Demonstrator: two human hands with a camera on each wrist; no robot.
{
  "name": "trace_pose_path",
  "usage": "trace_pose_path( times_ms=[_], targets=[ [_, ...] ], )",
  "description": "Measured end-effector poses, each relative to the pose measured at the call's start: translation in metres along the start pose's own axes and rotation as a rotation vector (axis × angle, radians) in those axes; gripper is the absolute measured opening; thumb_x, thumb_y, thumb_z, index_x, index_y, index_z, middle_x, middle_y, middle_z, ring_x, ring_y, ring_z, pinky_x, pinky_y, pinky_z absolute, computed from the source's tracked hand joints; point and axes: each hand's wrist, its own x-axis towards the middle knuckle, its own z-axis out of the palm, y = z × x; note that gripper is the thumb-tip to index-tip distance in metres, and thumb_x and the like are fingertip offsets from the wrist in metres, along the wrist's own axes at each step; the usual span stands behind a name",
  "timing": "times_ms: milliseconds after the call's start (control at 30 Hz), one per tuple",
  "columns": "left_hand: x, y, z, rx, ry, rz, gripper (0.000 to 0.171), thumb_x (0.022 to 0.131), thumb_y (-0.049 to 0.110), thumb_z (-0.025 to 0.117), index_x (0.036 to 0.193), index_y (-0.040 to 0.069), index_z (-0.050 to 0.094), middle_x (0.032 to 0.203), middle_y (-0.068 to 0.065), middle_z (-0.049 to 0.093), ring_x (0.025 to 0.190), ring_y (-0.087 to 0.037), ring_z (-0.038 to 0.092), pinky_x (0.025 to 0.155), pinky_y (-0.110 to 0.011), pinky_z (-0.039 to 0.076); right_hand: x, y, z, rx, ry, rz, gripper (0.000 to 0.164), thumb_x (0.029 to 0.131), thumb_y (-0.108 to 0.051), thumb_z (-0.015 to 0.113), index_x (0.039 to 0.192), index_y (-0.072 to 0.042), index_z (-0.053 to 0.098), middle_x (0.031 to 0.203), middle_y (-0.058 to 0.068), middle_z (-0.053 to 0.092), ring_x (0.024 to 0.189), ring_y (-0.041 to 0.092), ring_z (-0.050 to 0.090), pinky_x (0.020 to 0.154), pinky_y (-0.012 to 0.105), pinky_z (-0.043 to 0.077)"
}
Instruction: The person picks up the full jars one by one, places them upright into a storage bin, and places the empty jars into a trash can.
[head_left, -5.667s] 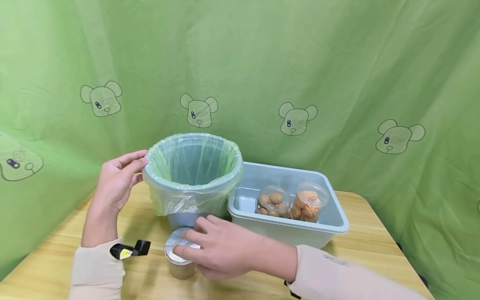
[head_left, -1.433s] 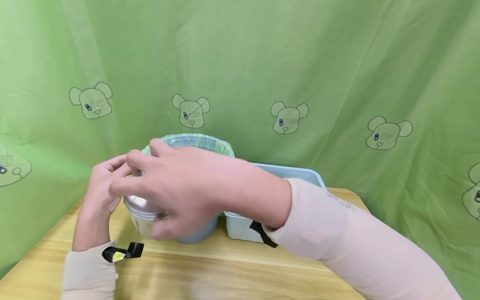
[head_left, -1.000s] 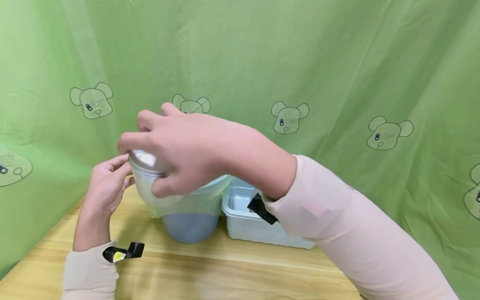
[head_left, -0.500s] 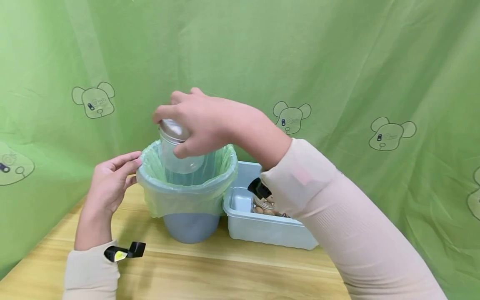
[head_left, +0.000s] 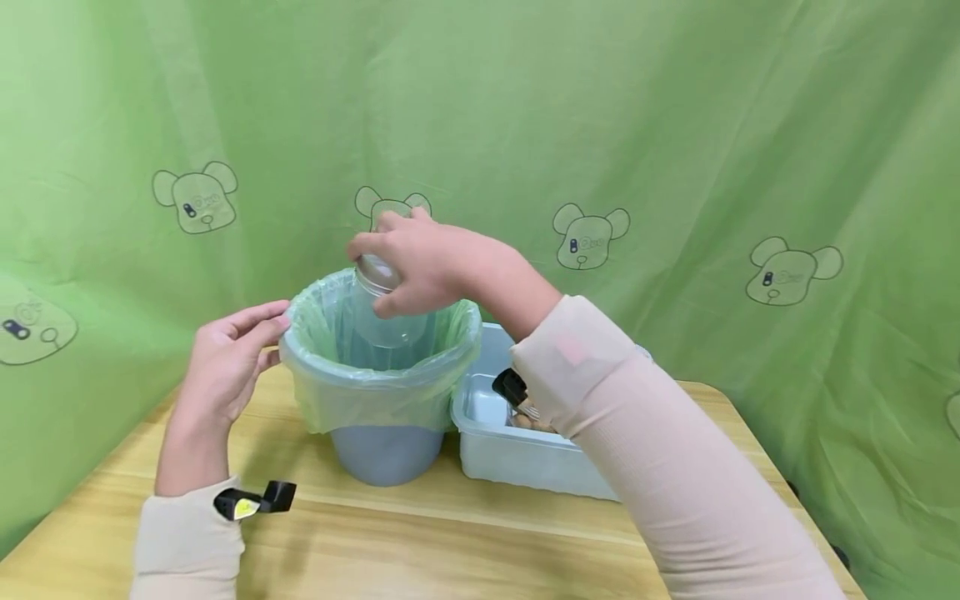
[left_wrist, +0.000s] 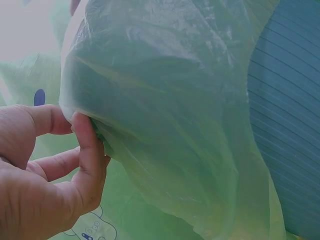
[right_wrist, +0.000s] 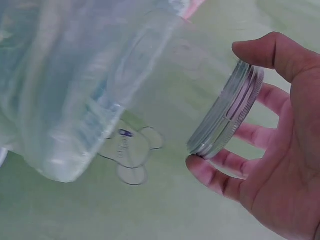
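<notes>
A blue trash bin (head_left: 386, 457) lined with a thin green plastic bag (head_left: 360, 407) stands on the table. At its left rim my left hand (head_left: 225, 358) pinches the edge between thumb and fingers; the left wrist view shows the fingers (left_wrist: 90, 150) against the bag. My right hand (head_left: 435, 262) grips a clear plastic jar (head_left: 390, 329) by its silver screw lid (right_wrist: 227, 112). Upright or slightly tilted, the jar has its bottom inside the mouth of the bin. No contents show through its wall.
Right of the bin is a pale blue rectangular tub (head_left: 525, 467). Inside it, brown round snacks (head_left: 528, 422) show in a clear jar, mostly hidden by my right forearm. A green printed curtain (head_left: 480, 100) hangs behind the wooden table (head_left: 375, 542).
My right hand has lifted the jar from the table in front of the bin and carried it up, then right into the bin's mouth. The left hand stays at the rim.
</notes>
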Motion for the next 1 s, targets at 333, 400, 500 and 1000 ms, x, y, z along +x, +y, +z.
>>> trace_pose_path(
  times_ms=[333,400,500,1000],
  targets=[
    [0.001,-0.002,0.002,0.015,0.0,-0.013,0.022,0.096,0.01,0.073,0.116,0.004,0.071,0.104,-0.002,0.071,0.087,-0.013,0.066,0.074,-0.022,0.058,0.012,0.014,0.043,0.019,-0.06,0.055,0.057,0.093,-0.039,0.067,0.146,-0.03,0.047,0.135,0.005,0.042,0.112,0.027,0.039,0.076,0.038,0.05],
    [0.001,-0.002,0.002,0.015,0.002,-0.014,0.022,0.096,0.01,0.073,0.117,0.004,0.071,0.104,-0.002,0.071,0.087,-0.013,0.067,0.073,-0.022,0.058,0.013,0.015,0.05,0.017,-0.073,0.064,0.057,0.094,-0.04,0.067,0.146,-0.031,0.046,0.136,0.004,0.042,0.113,0.027,0.038,0.076,0.037,0.05],
    [0.001,-0.003,0.003,0.018,0.003,-0.015,0.022,0.096,0.01,0.073,0.117,0.004,0.071,0.104,-0.001,0.071,0.087,-0.013,0.067,0.073,-0.022,0.058,0.014,0.016,0.058,0.016,-0.089,0.067,0.057,0.093,-0.041,0.068,0.146,-0.032,0.046,0.138,0.004,0.043,0.113,0.026,0.039,0.077,0.036,0.05],
    [0.0,-0.001,0.003,0.04,0.006,-0.03,0.025,0.096,0.013,0.074,0.119,0.004,0.07,0.105,0.0,0.071,0.088,-0.012,0.066,0.073,-0.022,0.058,0.014,0.012,0.07,-0.058,-0.074,0.027,0.068,0.096,-0.046,0.064,0.157,-0.033,0.036,0.151,0.003,0.039,0.124,0.029,0.04,0.098,0.044,0.045]
  ],
)
